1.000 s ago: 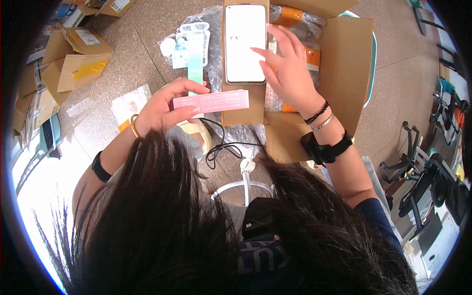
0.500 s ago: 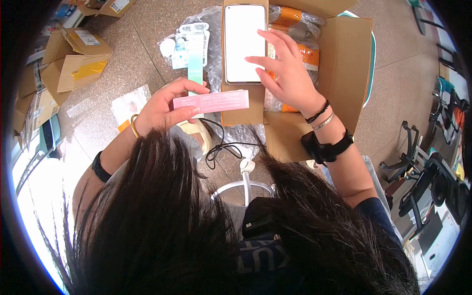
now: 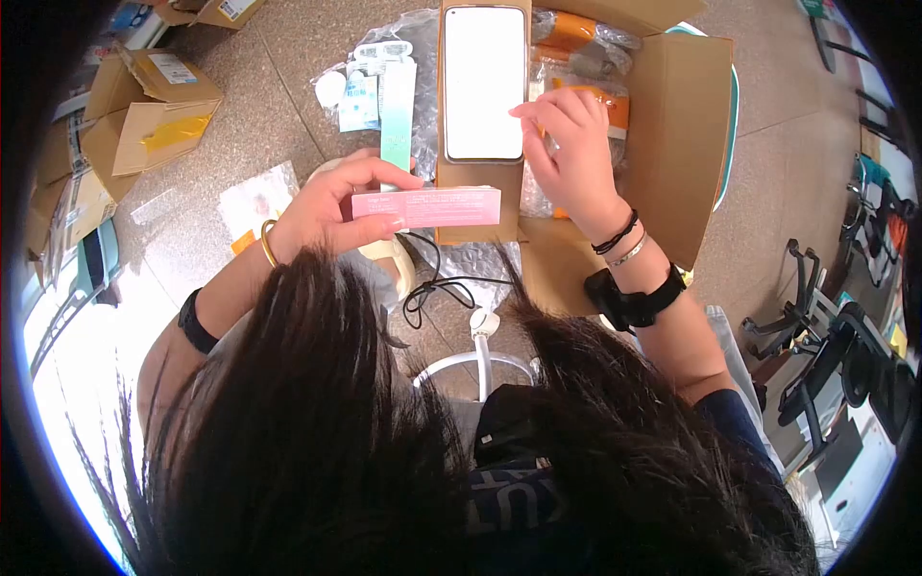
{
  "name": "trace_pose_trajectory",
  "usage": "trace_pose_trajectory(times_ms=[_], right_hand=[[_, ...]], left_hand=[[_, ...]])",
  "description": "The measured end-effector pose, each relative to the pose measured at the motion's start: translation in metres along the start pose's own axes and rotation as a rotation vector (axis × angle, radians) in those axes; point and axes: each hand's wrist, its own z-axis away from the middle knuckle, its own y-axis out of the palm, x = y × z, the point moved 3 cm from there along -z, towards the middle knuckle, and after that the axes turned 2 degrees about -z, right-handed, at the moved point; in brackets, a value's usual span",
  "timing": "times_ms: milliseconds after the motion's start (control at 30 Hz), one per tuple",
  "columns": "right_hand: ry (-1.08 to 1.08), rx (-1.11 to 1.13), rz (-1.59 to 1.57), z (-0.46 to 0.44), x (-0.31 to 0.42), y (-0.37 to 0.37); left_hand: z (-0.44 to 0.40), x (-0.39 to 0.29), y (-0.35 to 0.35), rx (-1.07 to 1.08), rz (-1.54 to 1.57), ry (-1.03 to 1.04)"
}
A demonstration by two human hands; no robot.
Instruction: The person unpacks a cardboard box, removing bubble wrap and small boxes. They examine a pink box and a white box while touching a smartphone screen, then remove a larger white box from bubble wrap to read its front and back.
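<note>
A slim pink box (image 3: 451, 205) with small print lies level in my left hand (image 3: 348, 204), pinched between thumb and fingers. Just above that hand, a green-and-white narrow box (image 3: 397, 113) stretches away, its near end partly behind the fingers. The phone (image 3: 484, 86), with a blank white screen, rests on a flap of the open cardboard box (image 3: 677, 134). My right hand (image 3: 569, 144) is at the phone's right edge, index finger pointing at the screen's lower right, the other fingers curled loosely apart, holding nothing.
Orange-labelled wrapped packs (image 3: 610, 110) fill the cardboard box. Bubble wrap and blue-white packets (image 3: 360, 101) lie left of the phone. A black cable (image 3: 437, 288) runs below the pink box. More cartons (image 3: 163, 125) stand at the left, chairs (image 3: 816, 355) at the right.
My right hand has drawn back from over the phone screen to its right edge, its fingers curling more. The pink box and my left hand have shifted slightly right and down.
</note>
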Motion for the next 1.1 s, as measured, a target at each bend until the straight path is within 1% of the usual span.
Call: trace_pose_trajectory(times_ms=[33, 167, 233, 267, 367, 400, 467, 500, 567, 600, 633, 667, 700, 833, 867, 933, 1033, 1100], right_hand=[[-0.002, 0.017, 0.003, 0.001, 0.003, 0.0], [-0.001, 0.055, -0.014, 0.005, 0.01, 0.001], [-0.016, 0.062, -0.019, 0.005, 0.012, 0.001], [-0.031, 0.068, -0.026, 0.005, 0.014, 0.001], [-0.024, 0.092, -0.037, 0.003, 0.02, -0.001], [-0.024, 0.092, -0.037, 0.003, 0.024, 0.0], [0.208, 0.135, -0.379, 0.006, 0.029, 0.005], [0.208, 0.135, -0.379, 0.007, 0.037, 0.005], [0.702, 0.437, -0.882, 0.012, 0.047, 0.017], [0.701, 0.436, -0.88, 0.01, 0.05, 0.018], [0.776, 0.453, -1.043, 0.01, 0.054, 0.02], [0.85, 0.469, -1.207, 0.01, 0.057, 0.023], [0.915, 0.476, -1.249, 0.01, 0.056, 0.025], [0.933, 0.517, -1.275, 0.009, 0.055, 0.03], [0.922, 0.527, -1.237, 0.01, 0.054, 0.032], [0.909, 0.541, -1.201, 0.009, 0.054, 0.034], [0.926, 0.497, -1.216, 0.006, 0.052, 0.033], [0.872, 0.559, -1.152, 0.003, 0.054, 0.031]], left_hand=[[0.0, 0.0, 0.001, -0.01, 0.022, 0.048], [0.0, -0.002, 0.001, 0.008, -0.032, 0.025], [0.0, -0.003, 0.004, 0.019, 0.107, 0.01], [0.0, -0.003, 0.004, 0.019, 0.107, 0.01], [0.0, 0.0, 0.003, 0.028, 0.019, 0.006], [0.0, -0.001, 0.003, 0.034, -0.028, 0.042], [0.0, -0.002, 0.004, 0.04, -0.075, 0.077], [0.0, -0.003, 0.005, 0.057, -0.021, 0.069], [0.0, -0.004, 0.005, 0.077, 0.035, 0.062], [0.002, -0.003, 0.005, 0.121, 0.064, 0.006], [0.003, -0.001, 0.006, 0.165, 0.093, -0.052], [0.003, -0.003, 0.006, 0.165, 0.093, -0.051], [0.004, -0.006, 0.008, 0.173, 0.115, -0.043], [0.004, -0.014, 0.01, 0.212, 0.117, -0.037], [0.004, -0.015, 0.01, 0.209, 0.118, -0.038], [0.004, -0.019, 0.009, 0.221, 0.034, 0.0], [0.005, -0.02, 0.011, 0.195, 0.086, -0.042], [0.004, -0.019, 0.013, 0.171, 0.079, -0.029]])
